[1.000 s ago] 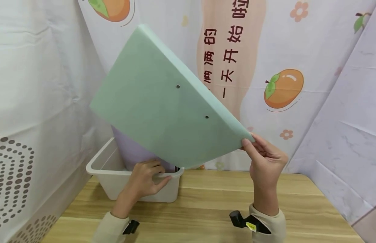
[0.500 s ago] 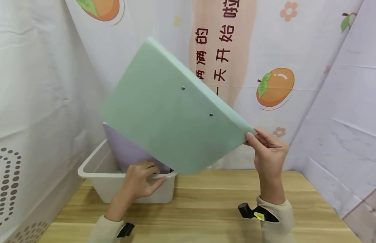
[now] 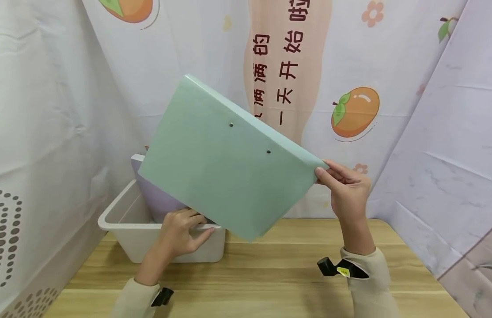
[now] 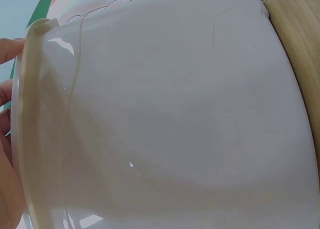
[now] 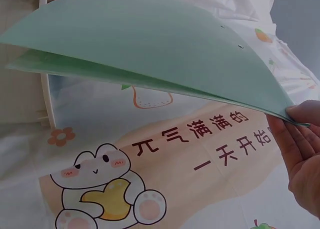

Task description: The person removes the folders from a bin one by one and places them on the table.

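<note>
By one corner, my right hand (image 3: 350,190) pinches a pale green file folder (image 3: 222,172) with two metal rivets near its spine. The folder hangs tilted in the air, its lower end overlapping the bin's right side in the head view. In the right wrist view, its covers part slightly at the far end. My left hand (image 3: 178,234) grips the front rim of a white plastic bin (image 3: 130,238), fingers over the rim and thumb outside. Behind that hand, a purple folder (image 3: 156,198) leans inside the bin, partly hidden by the green one.
The bin stands on a wood-grain table (image 3: 270,274), at its back left. A printed curtain (image 3: 214,39) with fruit and lettering hangs right behind the table. White cloth (image 3: 35,132) closes off the left side, and a marbled sheet (image 3: 437,154) the right.
The green folder has come down, its upper end dropping and its lower end now over the bin's right rim. My left hand stays at the bin's rim. The head view has shifted slightly.
</note>
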Motion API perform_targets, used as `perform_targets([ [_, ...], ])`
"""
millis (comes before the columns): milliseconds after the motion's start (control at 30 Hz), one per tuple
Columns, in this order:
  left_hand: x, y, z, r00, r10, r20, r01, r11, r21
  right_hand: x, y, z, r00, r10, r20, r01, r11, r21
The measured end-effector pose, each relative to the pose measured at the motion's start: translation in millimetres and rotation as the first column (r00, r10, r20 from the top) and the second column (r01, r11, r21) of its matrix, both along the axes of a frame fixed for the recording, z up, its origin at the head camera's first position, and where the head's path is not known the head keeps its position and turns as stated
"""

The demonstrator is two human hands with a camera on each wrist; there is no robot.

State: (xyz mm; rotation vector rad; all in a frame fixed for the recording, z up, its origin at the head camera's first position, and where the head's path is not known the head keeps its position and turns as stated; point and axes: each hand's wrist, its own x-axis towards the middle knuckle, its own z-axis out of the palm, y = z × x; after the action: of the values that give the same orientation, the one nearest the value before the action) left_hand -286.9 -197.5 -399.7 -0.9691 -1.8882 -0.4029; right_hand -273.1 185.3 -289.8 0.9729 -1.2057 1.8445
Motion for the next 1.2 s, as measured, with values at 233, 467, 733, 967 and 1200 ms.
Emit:
perform_targets([
  [233, -2.0, 2, -1.6, 1.000, -0.006, 0.021, 0.006, 1.000, -0.013, -0.4, 11, 11.1, 1.000, 0.019, 0.016, -0.019, 1.000, 0.011],
  [467, -5.0, 4, -2.2, 0.999, -0.034, -0.008, 0.034, 0.999, -0.008, 7.3, 21, 21.0, 0.999, -0.011, 0.034, 0.011, 1.000, 0.002],
  [733, -5.5, 4, -1.7, 0.999, -0.040, 0.002, 0.040, 0.999, -0.012, 11.9, 30, 24.4, 0.997, -0.067, 0.035, 0.066, 0.997, 0.031],
  [967, -4.7, 3, -0.5, 0.999, -0.035, 0.000, 0.035, 0.999, -0.009, 8.0, 40, 21.8, 0.985, -0.143, 0.095, 0.137, 0.988, 0.068],
  [1200, -5.3, 0, -1.0, 1.000, -0.028, 0.003, 0.028, 1.000, 0.000, -1.4, 52, 17.3, 0.980, -0.126, 0.153, 0.113, 0.989, 0.091],
])
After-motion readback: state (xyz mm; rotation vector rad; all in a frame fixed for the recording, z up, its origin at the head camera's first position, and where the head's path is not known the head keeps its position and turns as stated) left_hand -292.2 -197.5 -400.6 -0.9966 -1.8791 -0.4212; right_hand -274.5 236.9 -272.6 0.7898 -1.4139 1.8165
